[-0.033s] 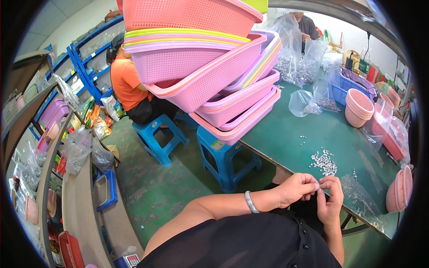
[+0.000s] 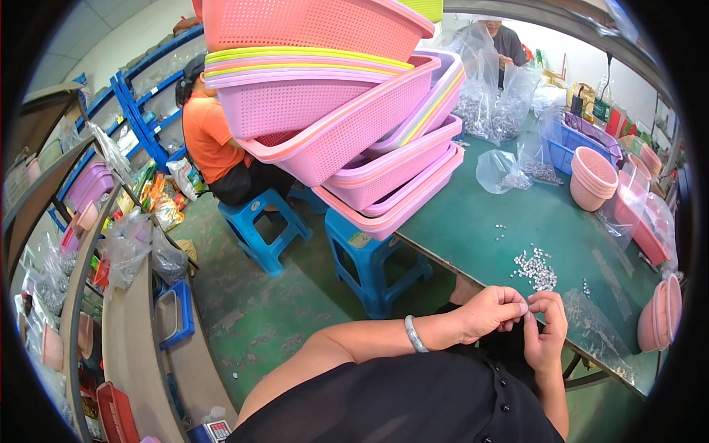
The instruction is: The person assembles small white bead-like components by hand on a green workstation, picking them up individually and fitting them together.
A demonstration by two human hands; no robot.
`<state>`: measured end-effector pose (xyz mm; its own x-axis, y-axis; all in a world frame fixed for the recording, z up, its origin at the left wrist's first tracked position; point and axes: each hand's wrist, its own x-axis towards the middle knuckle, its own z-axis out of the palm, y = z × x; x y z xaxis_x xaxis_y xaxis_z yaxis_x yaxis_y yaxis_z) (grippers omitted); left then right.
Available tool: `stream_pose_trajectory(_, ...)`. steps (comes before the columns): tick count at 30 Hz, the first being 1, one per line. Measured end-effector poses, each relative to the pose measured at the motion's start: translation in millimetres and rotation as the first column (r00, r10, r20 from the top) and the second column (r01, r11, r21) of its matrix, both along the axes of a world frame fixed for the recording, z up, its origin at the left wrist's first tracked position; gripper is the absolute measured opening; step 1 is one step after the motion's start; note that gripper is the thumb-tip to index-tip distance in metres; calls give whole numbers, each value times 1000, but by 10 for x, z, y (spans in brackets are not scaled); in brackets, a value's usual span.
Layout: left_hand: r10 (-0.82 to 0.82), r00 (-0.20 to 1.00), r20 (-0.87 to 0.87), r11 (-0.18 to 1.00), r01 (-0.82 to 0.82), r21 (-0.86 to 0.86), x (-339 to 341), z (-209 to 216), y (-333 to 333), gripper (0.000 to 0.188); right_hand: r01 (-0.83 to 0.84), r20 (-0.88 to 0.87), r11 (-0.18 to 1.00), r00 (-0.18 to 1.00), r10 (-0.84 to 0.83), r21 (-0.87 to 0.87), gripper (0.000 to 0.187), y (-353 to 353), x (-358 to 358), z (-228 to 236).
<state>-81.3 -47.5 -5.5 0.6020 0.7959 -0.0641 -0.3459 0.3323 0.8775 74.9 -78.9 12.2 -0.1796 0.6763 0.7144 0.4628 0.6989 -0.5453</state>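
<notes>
My left hand (image 2: 493, 313), with a pale bangle (image 2: 415, 334) on its wrist, is closed in a pinch at the table's near edge. Its fingertips meet those of my right hand (image 2: 547, 329), which is pinched too. Whatever sits between the fingertips is too small to make out. Just beyond my hands, a loose pile of small silvery-white pieces (image 2: 537, 270) lies on the green table (image 2: 473, 221). A few more pieces (image 2: 500, 232) are scattered farther off, and some small ones (image 2: 586, 287) lie right of the pile.
Tall stacks of pink and purple baskets (image 2: 325, 159) lean on a blue stool (image 2: 375, 273) at the left. Clear bags of small parts (image 2: 506, 173), a blue crate (image 2: 565, 151) and round pink baskets (image 2: 593, 179) stand on the table. Two people (image 2: 209, 136) are beyond.
</notes>
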Motion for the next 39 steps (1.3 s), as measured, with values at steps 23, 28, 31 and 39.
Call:
stream_pose_trajectory(23,15,983,184,961,37,-275,-39,24,474,24,3,-158,995,987,-19,-95,11,409,222,-233)
stream_pose_trajectory(28,-18,977,213,964,74,-257,-55,20,536,23,-23,-161,997,987,12,-67,12,480,236,-225)
stream_pose_trajectory(31,-11,978,209,961,68,-269,-51,9,559,22,-22,-165,997,986,10,-69,13,515,227,-234)
stream_pose_trajectory(39,-14,975,224,954,80,-290,-54,-36,615,21,-25,-137,993,991,9,-115,12,542,231,-218)
